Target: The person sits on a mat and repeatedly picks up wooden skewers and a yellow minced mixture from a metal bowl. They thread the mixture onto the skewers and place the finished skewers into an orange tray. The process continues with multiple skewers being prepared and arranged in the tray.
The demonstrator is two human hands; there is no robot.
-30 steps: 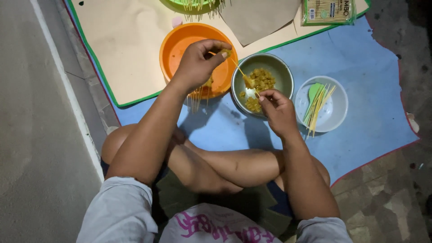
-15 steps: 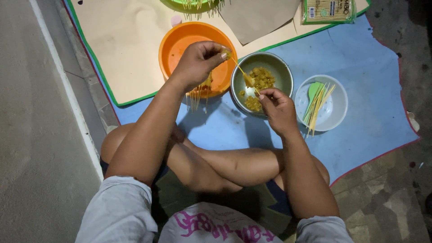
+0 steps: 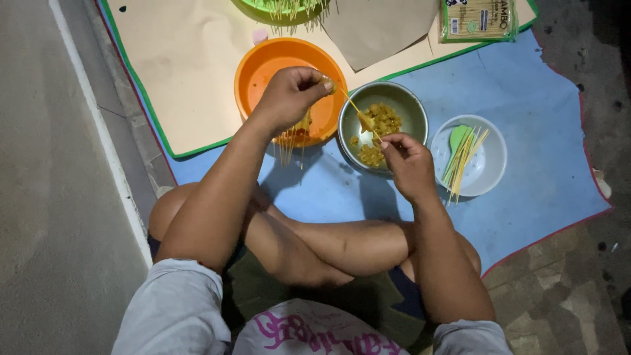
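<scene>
Pinching the far end of a thin bamboo skewer (image 3: pixel 350 104) between the thumb and fingers of my left hand (image 3: pixel 289 98), I hold it slanted over the steel bowl (image 3: pixel 414 112). My right hand (image 3: pixel 407 161) is closed on the skewer's near end, fingertips clamped together just beside a yellow piece of meat (image 3: pixel 365 121) threaded on the stick. More yellow pieces lie in the steel bowl under the skewer. Left of it, beneath my left hand, sits an orange bowl (image 3: pixel 263 66) with loaded skewers whose sticks poke out over its near rim. Right of the steel bowl, a white bowl (image 3: pixel 493 164) holds bare sticks. All rest on a blue mat (image 3: pixel 526 85).
</scene>
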